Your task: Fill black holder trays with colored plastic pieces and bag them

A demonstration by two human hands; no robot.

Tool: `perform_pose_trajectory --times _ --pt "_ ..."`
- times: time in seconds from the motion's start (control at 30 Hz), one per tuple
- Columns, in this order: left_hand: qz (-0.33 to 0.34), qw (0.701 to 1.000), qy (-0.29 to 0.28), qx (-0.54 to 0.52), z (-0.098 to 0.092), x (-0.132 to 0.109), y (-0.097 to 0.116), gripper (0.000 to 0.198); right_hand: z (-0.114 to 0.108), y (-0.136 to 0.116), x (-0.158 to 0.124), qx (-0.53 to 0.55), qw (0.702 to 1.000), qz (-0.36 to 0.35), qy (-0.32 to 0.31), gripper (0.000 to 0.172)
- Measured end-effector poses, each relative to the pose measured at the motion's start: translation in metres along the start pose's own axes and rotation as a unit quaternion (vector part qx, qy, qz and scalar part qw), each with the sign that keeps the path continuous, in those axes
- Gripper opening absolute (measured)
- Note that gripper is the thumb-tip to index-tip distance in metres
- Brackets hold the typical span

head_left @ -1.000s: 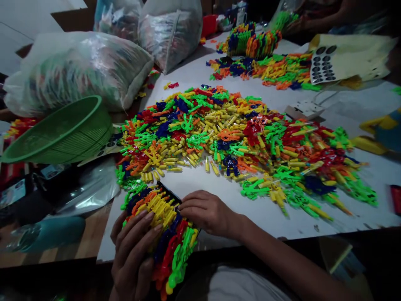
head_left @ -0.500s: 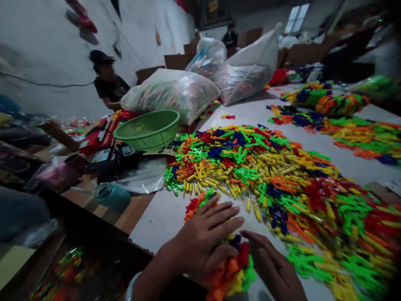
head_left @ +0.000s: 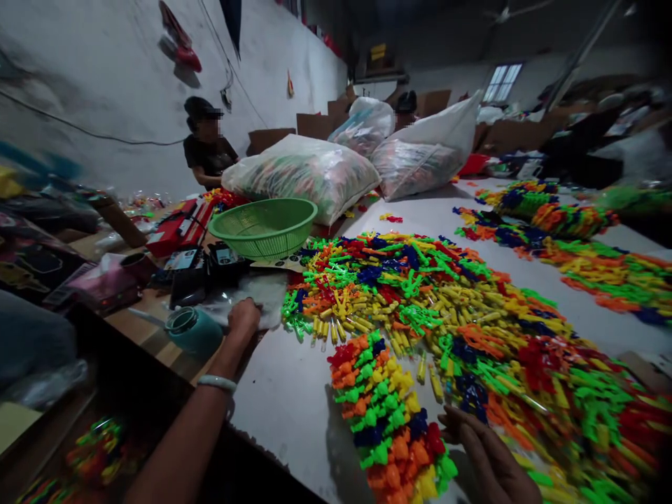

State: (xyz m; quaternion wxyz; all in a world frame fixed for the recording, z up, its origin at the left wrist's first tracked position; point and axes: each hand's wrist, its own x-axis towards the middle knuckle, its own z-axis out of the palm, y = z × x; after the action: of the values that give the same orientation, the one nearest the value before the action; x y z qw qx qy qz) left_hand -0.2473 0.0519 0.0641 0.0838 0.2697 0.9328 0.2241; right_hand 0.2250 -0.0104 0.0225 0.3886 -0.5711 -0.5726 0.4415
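Observation:
My left hand (head_left: 243, 319) reaches out to a sheaf of clear plastic bags (head_left: 270, 294) beside the green basket. Its fingers are curled closed at the bags' near edge; the fingertips are hidden, so I cannot see what they grip. My right hand (head_left: 488, 455) is open at lower right, fingers loosely stretched, close to the right side of a neat stack of small plastic figures (head_left: 388, 413). The stack stands in rows of red, orange, green, yellow and blue. Behind it spreads a big loose heap of similar figures with yellow tubes (head_left: 451, 294).
A green basket (head_left: 262, 227) and an open teal jar (head_left: 194, 332) stand at left. Large filled sacks (head_left: 309, 171) lie at the back, near a person in a dark cap (head_left: 207, 143). More figures in rows (head_left: 603, 262) lie at right on the white tabletop (head_left: 278, 392).
My left hand has left the stack of figures and moved left to the plastic bags, uncovering the stack. My right hand has shifted slightly right and down. The view has tilted up.

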Motion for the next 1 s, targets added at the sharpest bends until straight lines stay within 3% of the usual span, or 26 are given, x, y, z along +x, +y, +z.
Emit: perform_pose_trajectory --times 0.13,0.23,0.3,0.37,0.5,0.57,0.73,0.8,0.9,0.97,1.0 --pt "0.043 0.996 -0.051 -0.053 -0.011 0.004 0.007 0.020 0.000 -0.025 0.013 -0.040 0.998 -0.051 0.022 0.043" --pt "0.085 0.985 -0.046 -0.140 -0.032 -0.010 0.029 0.024 0.002 -0.069 0.028 -0.035 0.991 -0.111 0.072 0.040" --pt "0.123 0.970 -0.037 -0.209 -0.050 -0.032 0.047 0.029 0.010 -0.107 0.033 0.000 0.988 -0.140 0.070 0.037" --pt "0.166 0.947 -0.036 -0.273 -0.065 -0.064 0.062 0.031 0.026 -0.146 0.033 0.055 0.988 -0.141 -0.006 0.037" --pt "0.216 0.863 -0.042 -0.455 -0.083 -0.132 0.078 0.033 0.074 -0.198 0.027 0.124 0.948 -0.064 -0.286 0.047" --pt "0.208 0.852 -0.034 -0.479 -0.083 -0.158 0.078 0.034 0.098 -0.207 0.029 0.156 0.925 -0.023 -0.346 0.047" --pt "0.180 0.847 -0.025 -0.500 -0.065 -0.184 0.064 0.032 0.133 -0.208 0.044 0.323 0.892 0.092 -0.303 0.037" --pt "0.172 0.840 -0.016 -0.515 -0.056 -0.187 0.056 0.031 0.138 -0.207 0.046 0.349 0.864 0.163 -0.325 0.032" --pt "0.163 0.840 0.059 -0.514 -0.046 -0.191 0.047 0.028 0.145 -0.205 0.041 0.330 0.813 0.273 -0.394 0.030" --pt "0.161 0.841 0.112 -0.504 -0.041 -0.193 0.042 0.025 0.149 -0.202 0.036 0.321 0.799 0.285 -0.421 0.033" --pt "0.160 0.840 0.129 -0.502 -0.039 -0.194 0.041 0.025 0.152 -0.201 0.035 0.326 0.807 0.266 -0.415 0.035"
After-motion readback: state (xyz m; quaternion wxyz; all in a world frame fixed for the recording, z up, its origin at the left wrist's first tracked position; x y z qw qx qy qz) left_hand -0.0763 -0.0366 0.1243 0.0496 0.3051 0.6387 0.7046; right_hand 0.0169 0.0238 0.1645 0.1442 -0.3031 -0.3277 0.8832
